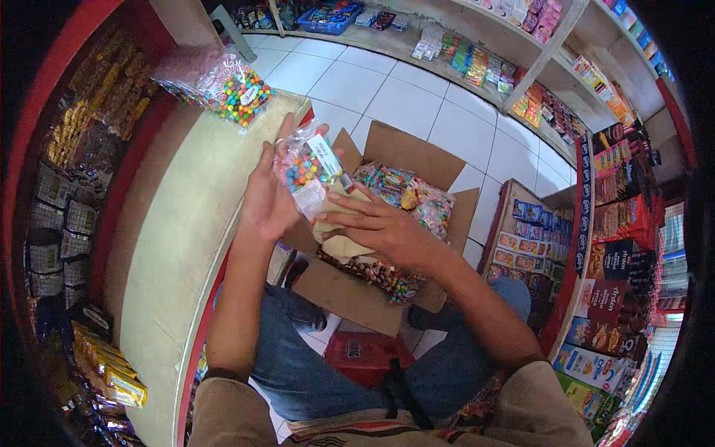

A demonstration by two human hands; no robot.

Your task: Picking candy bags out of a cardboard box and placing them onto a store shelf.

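Observation:
My left hand (pixel 268 193) supports a small clear plastic bag of multicoloured candies (pixel 308 167), its palm turned up and the bag tilted across it. A white label (pixel 325 155) with print lies on the upper side of the bag, and a second pale printed patch shows lower down. My right hand (pixel 385 226) is palm down beside the bag, its fingers over a beige, paper-like sheet (pixel 342 246). The fingertips reach the bag's lower right edge. Below both hands stands an open cardboard box (pixel 413 148) filled with more bags of colourful candies (pixel 430 207).
A larger bag of candies (pixel 243 92) rests on the pale counter (pixel 167 234) to the left. A red plastic stool (pixel 363 357) is between my legs. Shelves of packaged goods (pixel 606 296) line the right side, and a blue basket (pixel 329 19) stands at the back.

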